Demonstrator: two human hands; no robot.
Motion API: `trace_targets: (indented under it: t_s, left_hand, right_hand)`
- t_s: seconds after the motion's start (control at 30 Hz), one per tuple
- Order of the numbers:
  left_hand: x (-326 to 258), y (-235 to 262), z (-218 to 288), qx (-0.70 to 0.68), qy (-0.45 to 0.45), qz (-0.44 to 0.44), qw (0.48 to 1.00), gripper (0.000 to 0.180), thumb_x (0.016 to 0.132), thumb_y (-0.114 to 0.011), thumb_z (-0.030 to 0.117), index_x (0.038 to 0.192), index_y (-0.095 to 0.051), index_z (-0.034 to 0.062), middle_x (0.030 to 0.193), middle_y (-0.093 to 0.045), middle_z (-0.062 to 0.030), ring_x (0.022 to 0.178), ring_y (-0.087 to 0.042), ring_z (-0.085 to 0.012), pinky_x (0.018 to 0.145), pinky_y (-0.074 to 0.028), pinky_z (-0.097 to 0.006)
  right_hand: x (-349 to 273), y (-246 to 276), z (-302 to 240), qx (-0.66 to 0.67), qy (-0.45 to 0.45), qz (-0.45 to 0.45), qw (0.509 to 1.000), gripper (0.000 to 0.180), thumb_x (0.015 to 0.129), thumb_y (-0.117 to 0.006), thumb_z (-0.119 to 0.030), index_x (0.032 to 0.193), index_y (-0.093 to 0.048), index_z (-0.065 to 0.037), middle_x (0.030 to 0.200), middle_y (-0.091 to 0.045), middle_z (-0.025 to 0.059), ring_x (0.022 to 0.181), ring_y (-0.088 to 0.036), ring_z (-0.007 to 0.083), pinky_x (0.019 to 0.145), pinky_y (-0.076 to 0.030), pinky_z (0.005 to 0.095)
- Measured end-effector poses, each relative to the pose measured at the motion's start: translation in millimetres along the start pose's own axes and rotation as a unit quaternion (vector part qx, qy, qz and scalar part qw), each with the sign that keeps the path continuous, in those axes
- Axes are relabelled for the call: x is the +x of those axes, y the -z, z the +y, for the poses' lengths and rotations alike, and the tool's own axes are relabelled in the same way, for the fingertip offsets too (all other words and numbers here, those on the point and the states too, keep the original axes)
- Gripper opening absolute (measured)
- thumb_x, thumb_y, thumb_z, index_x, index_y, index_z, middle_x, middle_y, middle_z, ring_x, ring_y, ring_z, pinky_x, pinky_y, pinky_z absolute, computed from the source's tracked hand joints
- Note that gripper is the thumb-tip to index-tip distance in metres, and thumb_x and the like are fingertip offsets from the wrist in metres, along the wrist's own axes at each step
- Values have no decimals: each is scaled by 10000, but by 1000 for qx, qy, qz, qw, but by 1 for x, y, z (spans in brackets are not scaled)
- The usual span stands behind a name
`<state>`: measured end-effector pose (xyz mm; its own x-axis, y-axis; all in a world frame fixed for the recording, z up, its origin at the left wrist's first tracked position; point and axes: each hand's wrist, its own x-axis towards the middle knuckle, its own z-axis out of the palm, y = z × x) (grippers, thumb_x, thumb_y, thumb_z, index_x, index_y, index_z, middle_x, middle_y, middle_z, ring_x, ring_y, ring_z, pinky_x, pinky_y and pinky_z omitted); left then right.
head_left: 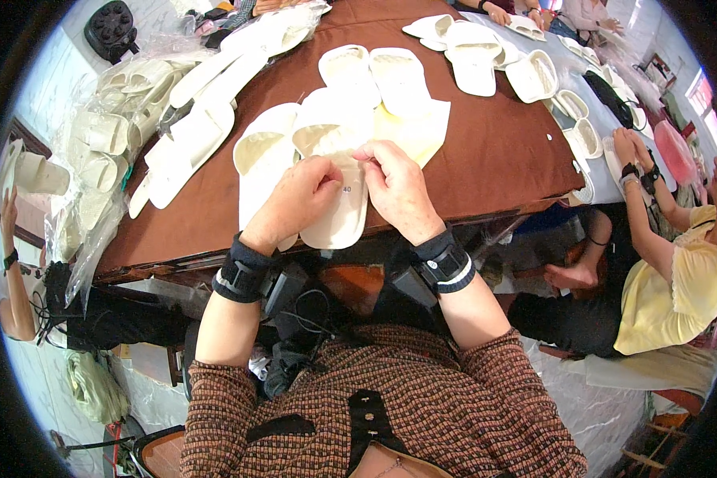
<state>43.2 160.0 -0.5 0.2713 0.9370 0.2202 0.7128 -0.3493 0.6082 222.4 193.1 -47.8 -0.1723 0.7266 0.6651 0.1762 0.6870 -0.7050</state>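
A pair of off-white slide slippers lies toe-away at the near edge of the brown-covered table. My left hand is closed, its curled fingers resting over the right slipper of that pair; the left slipper lies beside it. Across the same slipper's strap and footbed, my right hand has its thumb and fingers pinched together. Anything between the fingers of either hand is too small or hidden to make out. Just beyond are another pair of white slippers and a pale yellow sheet.
Loose slippers and plastic-bagged slippers crowd the left side. More slippers stand at the far right. On the right, a co-worker in a yellow top handles slippers at a grey-covered table; another person's hand is at the left.
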Motion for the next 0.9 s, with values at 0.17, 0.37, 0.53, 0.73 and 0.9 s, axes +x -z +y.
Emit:
trace_targets:
  t_s: [0.17, 0.37, 0.53, 0.73, 0.9]
  left_hand:
    - [3, -3, 1, -22, -39, 10, 999, 122, 878, -612, 118, 904, -623, 0, 847, -632, -157, 784, -624, -253, 707, -493, -344]
    - [-2, -13, 11, 81, -58, 24, 995, 81, 841, -613, 92, 840, -605, 11, 837, -586, -185, 789, -598, -387, 698, -483, -438]
    - [-4, -18, 19, 115, -71, 45, 990, 68, 860, -593, 73, 839, -598, 9, 854, -588, -191, 793, -598, -407, 697, -482, -472]
    - [0, -20, 17, 166, -91, 41, 981, 81, 884, -551, 62, 851, -570, -9, 871, -581, -211, 792, -598, -418, 701, -484, -495]
    - [-1, -25, 10, 177, -89, 48, 979, 92, 890, -538, 79, 869, -557, -9, 860, -577, -221, 791, -597, -420, 697, -483, -498]
  right_hand:
    - [3, 6, -3, 6, -19, -1, 1000, 152, 851, -537, 47, 982, -605, 10, 958, -640, 197, 938, -624, 373, 837, -506, 423]
    - [-6, 0, 0, -12, 10, 8, 1000, 226, 832, -532, 85, 1021, -623, 1, 961, -649, 165, 888, -649, 311, 798, -523, 359]
    - [-5, -1, -1, -21, 8, 9, 1000, 206, 812, -554, 104, 979, -617, 2, 934, -644, 160, 869, -644, 309, 773, -520, 353]
    - [-1, 0, 0, -31, 17, 10, 999, 190, 828, -559, 90, 986, -617, 3, 939, -648, 165, 866, -645, 315, 770, -519, 354]
    - [-2, 0, -1, -26, 2, 10, 1000, 192, 845, -559, 77, 1008, -624, 0, 963, -654, 168, 883, -652, 309, 786, -520, 344]
